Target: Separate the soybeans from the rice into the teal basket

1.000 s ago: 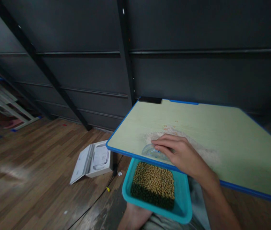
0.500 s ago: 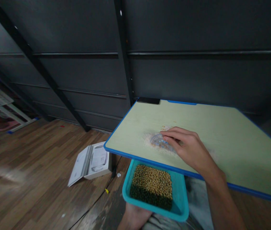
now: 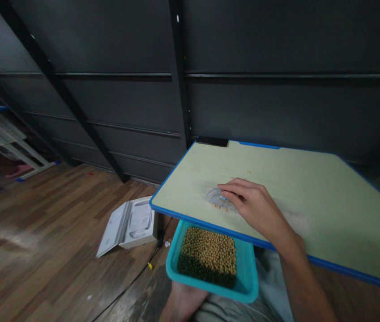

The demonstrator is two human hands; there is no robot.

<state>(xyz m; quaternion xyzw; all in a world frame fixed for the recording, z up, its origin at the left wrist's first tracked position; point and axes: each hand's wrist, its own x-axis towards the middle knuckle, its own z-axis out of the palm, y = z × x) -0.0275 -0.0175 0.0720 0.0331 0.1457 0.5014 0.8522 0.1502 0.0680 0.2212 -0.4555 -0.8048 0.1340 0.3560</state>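
My right hand [image 3: 248, 199] is over the table with its thumb and fingers pinched on a clear, curved plastic piece that looks like a protractor [image 3: 214, 195]. The protractor lies low against the tabletop, partly covered by my fingers and blurred. Several tan beans [image 3: 220, 207] lie along its near edge. Under the table's front edge my left hand [image 3: 188, 293] supports a turquoise plastic tray [image 3: 247, 273] from below; its fingers are hidden beneath. Tan, round beans [image 3: 208, 252] fill much of the tray, their near part in shadow.
The pale table [image 3: 310, 188] has a blue rim. A black phone-like slab [image 3: 212, 141] lies at its far left corner. On the wooden floor stand an open white box [image 3: 139, 221] and a dark cable [image 3: 131, 284]. A dark panelled wall [image 3: 277, 107] rises behind.
My right hand has shifted left with the protractor, and beans now show at the protractor's near edge. The tray is slightly further left and up in view. The camera has turned a little.
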